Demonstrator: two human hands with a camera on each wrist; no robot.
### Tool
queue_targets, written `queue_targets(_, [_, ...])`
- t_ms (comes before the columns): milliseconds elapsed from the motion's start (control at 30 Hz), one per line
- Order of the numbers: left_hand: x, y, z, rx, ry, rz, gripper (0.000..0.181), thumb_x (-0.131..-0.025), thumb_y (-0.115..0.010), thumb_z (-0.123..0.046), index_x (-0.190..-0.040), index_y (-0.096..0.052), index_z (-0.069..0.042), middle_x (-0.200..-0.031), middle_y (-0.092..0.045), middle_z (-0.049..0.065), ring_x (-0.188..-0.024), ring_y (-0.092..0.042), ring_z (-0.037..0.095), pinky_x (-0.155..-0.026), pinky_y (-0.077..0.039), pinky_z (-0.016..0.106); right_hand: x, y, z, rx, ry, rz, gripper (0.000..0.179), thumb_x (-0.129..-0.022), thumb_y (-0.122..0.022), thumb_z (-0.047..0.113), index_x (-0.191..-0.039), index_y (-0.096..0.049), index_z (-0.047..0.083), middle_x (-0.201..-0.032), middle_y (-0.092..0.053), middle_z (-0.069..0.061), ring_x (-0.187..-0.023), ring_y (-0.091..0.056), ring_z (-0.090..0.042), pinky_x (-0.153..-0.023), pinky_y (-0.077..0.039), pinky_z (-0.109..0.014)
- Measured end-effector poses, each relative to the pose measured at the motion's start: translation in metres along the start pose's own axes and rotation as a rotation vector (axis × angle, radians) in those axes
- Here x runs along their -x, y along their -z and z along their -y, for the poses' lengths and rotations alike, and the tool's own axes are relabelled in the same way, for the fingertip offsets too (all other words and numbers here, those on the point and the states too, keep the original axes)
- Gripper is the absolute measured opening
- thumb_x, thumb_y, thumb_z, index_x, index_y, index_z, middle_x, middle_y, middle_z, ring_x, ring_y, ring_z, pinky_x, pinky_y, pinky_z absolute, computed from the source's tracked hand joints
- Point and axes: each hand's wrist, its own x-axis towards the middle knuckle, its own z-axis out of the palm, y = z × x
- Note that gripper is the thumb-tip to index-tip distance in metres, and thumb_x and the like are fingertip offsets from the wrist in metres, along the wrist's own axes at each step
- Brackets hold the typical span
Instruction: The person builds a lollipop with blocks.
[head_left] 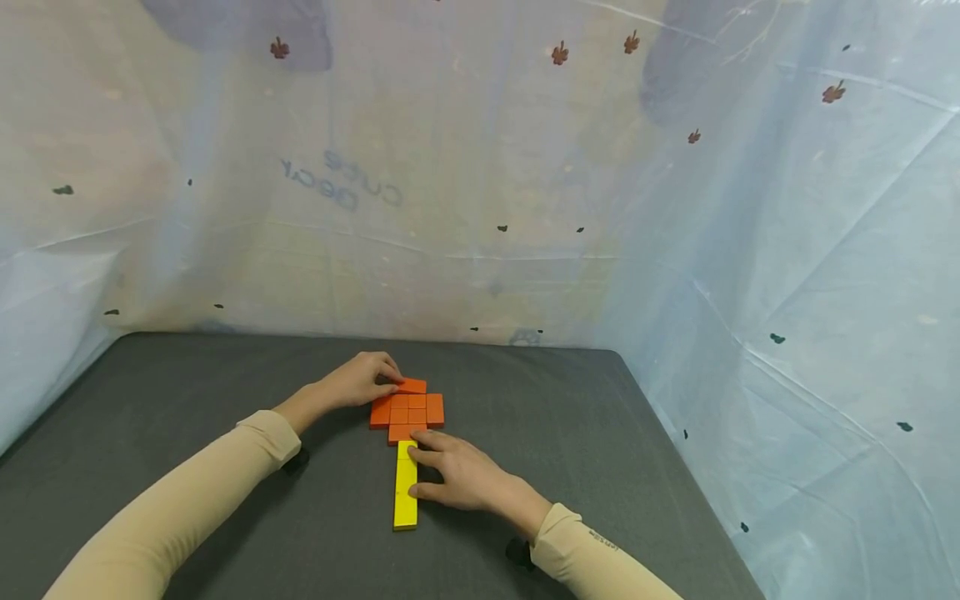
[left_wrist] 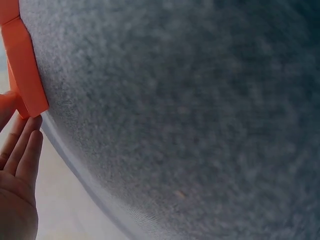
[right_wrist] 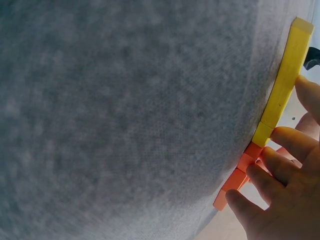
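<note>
Flat orange blocks form a cross-like patch on the dark table, with small squares (head_left: pixel 408 408) in the middle and larger pieces (head_left: pixel 435 409) around them. Fingers of my left hand (head_left: pixel 360 379) touch the left end of the farthest orange block (head_left: pixel 412 386). In the left wrist view those fingers lie straight at the block's end, with the thumb beside it. Below the patch, a short yellow block (head_left: pixel 406 450) and a long yellow block (head_left: pixel 405 500) run in line towards me. My right hand (head_left: pixel 468 473), fingers spread, touches the yellow and nearest orange blocks along their right side.
The dark grey table (head_left: pixel 637 500) extends around the blocks. A translucent plastic sheet (head_left: pixel 450 208) with leaf-like marks and lettering hangs behind the far edge and along the right side.
</note>
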Motion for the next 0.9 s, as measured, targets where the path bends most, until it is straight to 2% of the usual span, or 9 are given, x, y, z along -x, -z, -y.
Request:
queue_targets(400, [0.001, 0.0, -0.001, 0.018, 0.002, 0.022, 0.017, -0.09, -0.068, -0.019, -0.106, -0.074, -0.016, -0.11, -0.063, 0.003, -0.098, -0.061, 0.019, -0.082, -0.055, 0.036, 0.0, 0.001, 0.001, 0.007, 0.0, 0.0, 0.064, -0.094, -0.05, 0.055, -0.148, -0.039, 0.02, -0.157, -0.027, 0.0, -0.142, -0.031, -0.018, -0.111, -0.035, -0.039])
queue_targets(600, [0.0, 0.0, -0.004, 0.021, 0.024, -0.004, 0.017, -0.092, -0.064, -0.02, -0.107, -0.073, -0.016, -0.113, -0.063, 0.005, -0.103, -0.061, 0.023, -0.088, -0.053, 0.042, 0.0, 0.001, 0.001, 0.013, -0.007, 0.006, 0.064, -0.094, -0.051, 0.054, -0.148, -0.039, 0.02, -0.158, -0.027, 0.0, -0.143, -0.031, -0.018, -0.112, -0.035, -0.04])
queue_targets(733, [-0.002, -0.003, -0.007, 0.03, 0.006, -0.003, 0.023, -0.095, -0.061, -0.019, -0.116, -0.07, -0.014, -0.118, -0.063, 0.005, -0.108, -0.06, 0.025, -0.092, -0.05, 0.046, 0.0, 0.001, 0.002, 0.022, -0.004, 0.0, 0.064, -0.094, -0.051, 0.054, -0.147, -0.04, 0.02, -0.157, -0.028, 0.0, -0.142, -0.032, -0.018, -0.111, -0.036, -0.04])
queue_targets(900, [-0.004, -0.01, -0.011, 0.013, -0.021, 0.061, 0.032, -0.098, -0.056, -0.023, -0.129, -0.063, -0.017, -0.127, -0.061, 0.005, -0.117, -0.058, 0.026, -0.098, -0.047, 0.048, 0.0, 0.002, 0.003, 0.027, 0.007, -0.006, 0.063, -0.094, -0.051, 0.054, -0.146, -0.041, 0.019, -0.157, -0.029, -0.001, -0.141, -0.033, -0.019, -0.111, -0.037, -0.04])
